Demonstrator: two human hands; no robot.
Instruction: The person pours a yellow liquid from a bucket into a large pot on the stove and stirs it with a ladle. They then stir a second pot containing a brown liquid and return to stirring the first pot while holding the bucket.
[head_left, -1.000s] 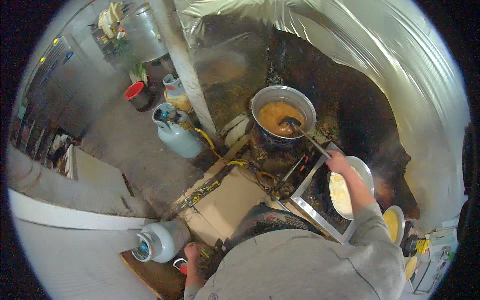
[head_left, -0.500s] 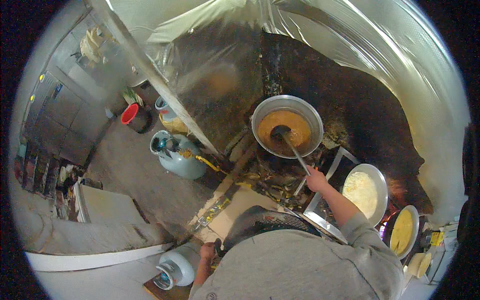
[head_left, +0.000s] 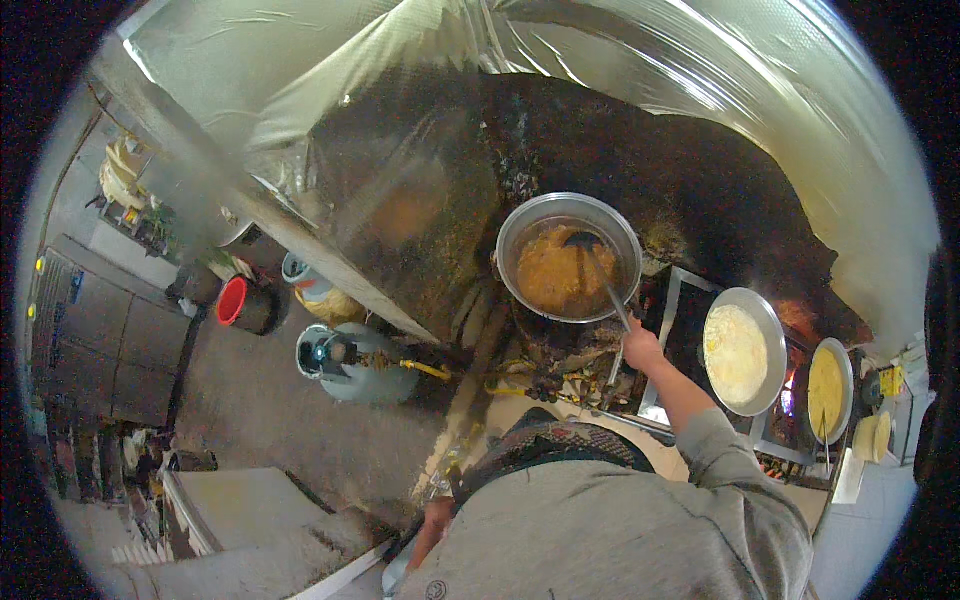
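My right hand point(head_left: 642, 347) is closed around the handle of a long metal ladle point(head_left: 608, 285). The ladle's dark head dips into orange-brown, bubbly liquid point(head_left: 556, 270) in a large round metal pot point(head_left: 508, 222), and the handle crosses the pot's near rim. Low at my left side, beside my grey top, my left hand point(head_left: 434, 520) hangs down; its fingers are smeared and partly hidden, so I cannot make out whether it holds anything.
To the right stand a pan of pale, whitish food point(head_left: 738, 355) and a pan of yellow food point(head_left: 827, 390), with fire glowing between them. A gas cylinder point(head_left: 375, 375) with a yellow hose, a slanting post point(head_left: 330, 270) and a red-rimmed bucket point(head_left: 232, 300) are at left.
The ladle's head has moved toward the pot's far right side, and my right hand has shifted slightly right. The whole view has turned, and my left hand sits lower and closer to my body.
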